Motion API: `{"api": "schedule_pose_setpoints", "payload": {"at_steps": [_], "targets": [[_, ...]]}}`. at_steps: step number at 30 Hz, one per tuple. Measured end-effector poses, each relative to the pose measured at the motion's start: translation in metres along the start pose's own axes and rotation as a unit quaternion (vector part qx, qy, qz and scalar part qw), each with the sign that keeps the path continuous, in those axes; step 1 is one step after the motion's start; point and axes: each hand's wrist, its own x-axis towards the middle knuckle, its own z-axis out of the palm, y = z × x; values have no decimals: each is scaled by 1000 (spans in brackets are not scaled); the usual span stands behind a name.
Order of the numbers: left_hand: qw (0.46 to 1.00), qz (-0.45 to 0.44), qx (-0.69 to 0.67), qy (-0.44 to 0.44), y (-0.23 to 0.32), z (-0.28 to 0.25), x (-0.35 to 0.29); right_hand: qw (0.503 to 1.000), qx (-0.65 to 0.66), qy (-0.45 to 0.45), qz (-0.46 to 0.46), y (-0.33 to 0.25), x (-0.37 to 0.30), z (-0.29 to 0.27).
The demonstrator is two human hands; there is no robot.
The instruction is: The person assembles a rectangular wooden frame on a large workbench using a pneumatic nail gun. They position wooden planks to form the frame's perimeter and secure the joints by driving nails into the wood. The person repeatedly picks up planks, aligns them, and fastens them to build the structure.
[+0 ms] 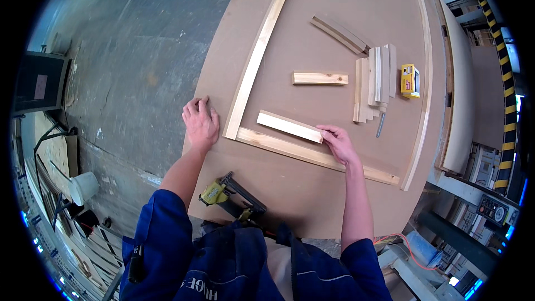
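My right hand [339,144] pinches the right end of a short wooden block [287,125]. The block slants just beyond the near rail [312,152] of a wooden frame, inside its corner. My left hand [202,125] holds nothing and rests on the left edge of the large brown panel [312,206], fingers loosely apart. Beside it runs the frame's long left rail [261,56], meeting the near rail at the corner. A green and black nail gun [231,196] lies on the panel close to my body.
Another short block [320,78] lies inside the frame. Right of it are stacked wood strips [374,81], a loose strip [340,34] and a yellow box [410,81]. The far-right rail [419,134] borders machinery with a striped bar [503,78]. A white bucket [83,188] stands left.
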Motion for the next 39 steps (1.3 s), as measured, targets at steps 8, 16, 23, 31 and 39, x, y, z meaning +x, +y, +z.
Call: {"api": "schedule_pose_setpoints", "payload": {"at_steps": [8,16,23,31,39], "targets": [[1000,-6,4,-6,0,1,1,961,-270,28,-53,-22,7,36],[1000,10,2,8,-7,5,-4,871,-463,112,-122,-16,-2,82],[986,-49,-157,-21,-2,-12,-7,820,-544,130,-124,6,-6,101],[956,191,-183,-127,4,-39,-45,833,-514,122,-164,17,6,99],[951,209,-155,-169,15,-56,-64,815,-556,88,-140,16,12,111]]}}
